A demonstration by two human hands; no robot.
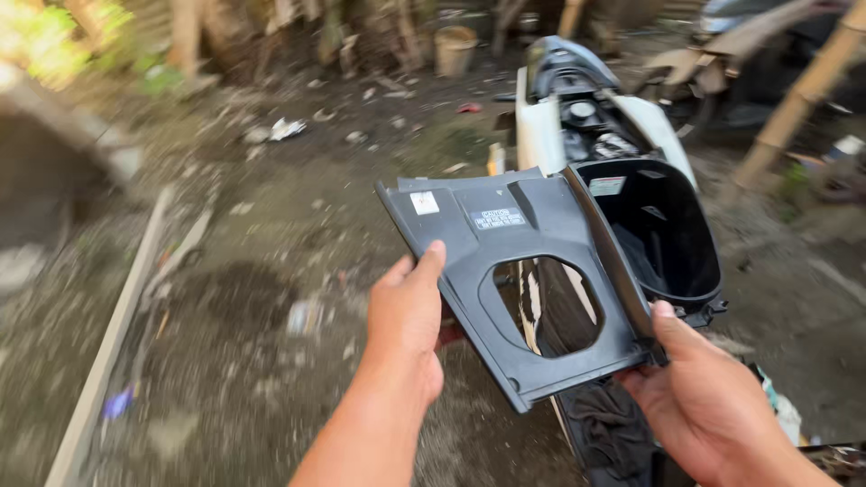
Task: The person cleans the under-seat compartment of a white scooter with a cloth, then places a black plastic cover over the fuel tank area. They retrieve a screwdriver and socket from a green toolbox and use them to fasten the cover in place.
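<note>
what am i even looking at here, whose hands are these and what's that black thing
There is one picture, taken by a camera worn on a person's head and looking down, so the two bare hands are that person's own. The left hand and right hand hold a black plastic tray with a deep bucket on one side and a cut-out opening on the other. Behind it stands a white scooter with its seat compartment open. The dirt ground is strewn with litter, and a plank lies to the left.
</note>
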